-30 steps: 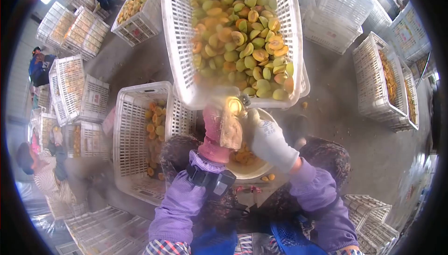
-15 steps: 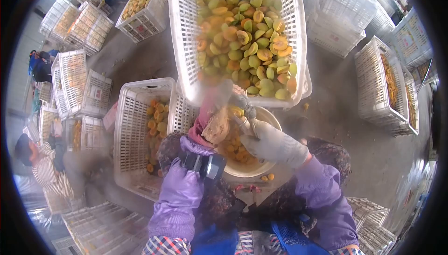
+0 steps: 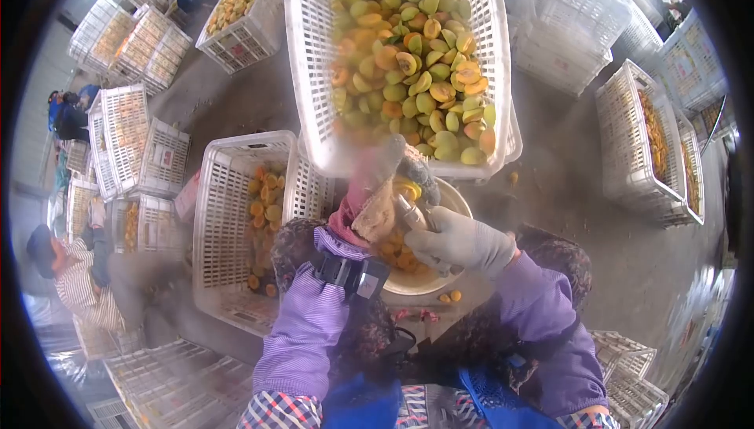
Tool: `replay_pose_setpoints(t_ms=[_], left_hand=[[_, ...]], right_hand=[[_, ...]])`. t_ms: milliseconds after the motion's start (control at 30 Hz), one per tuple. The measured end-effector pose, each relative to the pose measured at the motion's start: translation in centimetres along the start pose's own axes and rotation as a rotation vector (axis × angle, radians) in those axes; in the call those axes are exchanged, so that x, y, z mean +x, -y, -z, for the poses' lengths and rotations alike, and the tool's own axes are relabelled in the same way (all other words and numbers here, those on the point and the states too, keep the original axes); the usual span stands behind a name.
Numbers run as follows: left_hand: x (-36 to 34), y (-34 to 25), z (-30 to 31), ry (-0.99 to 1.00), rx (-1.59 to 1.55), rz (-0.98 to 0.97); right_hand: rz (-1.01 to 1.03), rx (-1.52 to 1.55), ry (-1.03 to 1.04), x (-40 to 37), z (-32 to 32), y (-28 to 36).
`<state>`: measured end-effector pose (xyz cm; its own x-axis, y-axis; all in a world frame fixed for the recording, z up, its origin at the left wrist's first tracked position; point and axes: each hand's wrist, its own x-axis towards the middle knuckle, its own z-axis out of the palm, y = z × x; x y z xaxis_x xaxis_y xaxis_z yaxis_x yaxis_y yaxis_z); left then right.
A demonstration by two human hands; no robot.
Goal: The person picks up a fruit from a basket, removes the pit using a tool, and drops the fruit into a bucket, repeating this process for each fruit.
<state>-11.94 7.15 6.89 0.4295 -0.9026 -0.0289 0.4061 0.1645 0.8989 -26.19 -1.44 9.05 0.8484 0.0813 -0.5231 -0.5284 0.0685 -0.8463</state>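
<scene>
My left hand [image 3: 393, 182], in a worn pink and grey glove, is closed round a yellow fruit piece [image 3: 408, 189] above a round basin [image 3: 465, 208]. My right hand [image 3: 463, 242], in a pale glove, grips a small tool [image 3: 411, 214] whose metal tip points at the fruit. Orange fruit pieces [image 3: 404, 255] lie in the basin below both hands. Just beyond my hands is a white crate [image 3: 503, 60] of green and orange halved fruit [image 3: 424, 60].
At the left is another white crate [image 3: 206, 225] with orange fruit [image 3: 267, 197]. Stacked crates [image 3: 118, 138] stand further left, more crates [image 3: 640, 146] at the right. A person in a striped top [image 3: 82, 288] sits at the far left. Two fruit pieces [image 3: 450, 297] lie near the basin.
The tool and the yellow fruit now show more clearly between my hands. My left forearm has shifted slightly right, and my right hand has turned a little and moved slightly lower.
</scene>
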Motion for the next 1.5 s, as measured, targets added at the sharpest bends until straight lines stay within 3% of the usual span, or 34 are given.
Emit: replay_pose_setpoints(t_ms=[33,167,233,333,367,400,433,533,600,633,700,767,867,967,1067,1133,1267,1400,1500], left_hand=[[0.3,-0.3,0.3,0.099,-0.042,-0.015],[0.6,0.9,1.5,-0.182,0.143,-0.077],[0.2,1.0,5.0,-0.27,-0.028,-0.144],[-2.5,-3.7,6.9,-0.427,0.402,-0.394],[-3.8,-5.5,7.1,-0.485,0.497,-0.421],[-5.3,-6.7,8.2,-0.537,0.268,-0.294],[-7.1,-7.2,11.0,-0.556,0.648,-0.257],[-8.8,-7.6,16.4,-0.482,1.716,-0.078],[-8.0,-8.5,13.6,-0.343,1.869,0.052],[-6.7,-8.9,11.8,-0.346,1.787,0.137],[-3.1,-8.3,9.5,-0.194,1.56,-0.048],[2.3,-6.0,9.3,-0.018,1.409,0.081],[9.0,-0.9,8.9,0.227,1.719,-0.046],[12.1,4.5,10.4,0.165,1.929,0.032],[14.3,7.4,11.5,0.065,1.945,0.34],[15.1,6.8,11.8,-0.094,1.652,0.524],[14.1,5.6,12.0,0.172,1.787,0.363],[14.1,5.6,11.3,0.003,1.544,0.435],[13.3,5.8,13.0,0.06,1.484,0.214]], right_hand=[[0.052,0.076,0.03,0.4,0.0,-0.9],[0.083,0.138,0.003,-0.6,-0.9,-0.9],[0.154,-0.216,-0.162,-0.8,-1.3,-2.4],[0.312,-0.762,-0.323,0.9,-1.4,-9.2],[0.257,-0.831,-0.369,-0.8,-1.8,-7.7],[0.204,-0.894,-0.414,-1.6,-2.2,-7.0],[0.099,-0.935,-0.38,-1.5,-2.2,-7.6],[0.046,-1.036,-0.378,-2.4,-2.5,-6.7],[0.12,-1.045,-0.43,-3.1,-2.3,-6.1],[0.155,-1.05,-0.458,-3.3,-2.0,-5.8],[0.25,-1.053,-0.578,-3.8,-1.6,-5.0],[0.319,-1.057,-0.68,-4.1,-1.3,-4.2],[0.341,-1.101,-0.796,-4.1,-0.7,-3.7],[0.242,-1.292,-0.788,-4.7,-0.5,-3.4],[0.325,-1.125,-0.801,-4.1,0.1,-4.3],[0.267,-1.089,-0.773,-4.3,0.1,-4.2],[0.172,-1.037,-0.686,-5.1,0.4,-2.7],[0.241,-1.13,-0.746,-5.0,0.5,-4.0],[0.235,-1.108,-0.791,-4.9,0.5,-3.5]])
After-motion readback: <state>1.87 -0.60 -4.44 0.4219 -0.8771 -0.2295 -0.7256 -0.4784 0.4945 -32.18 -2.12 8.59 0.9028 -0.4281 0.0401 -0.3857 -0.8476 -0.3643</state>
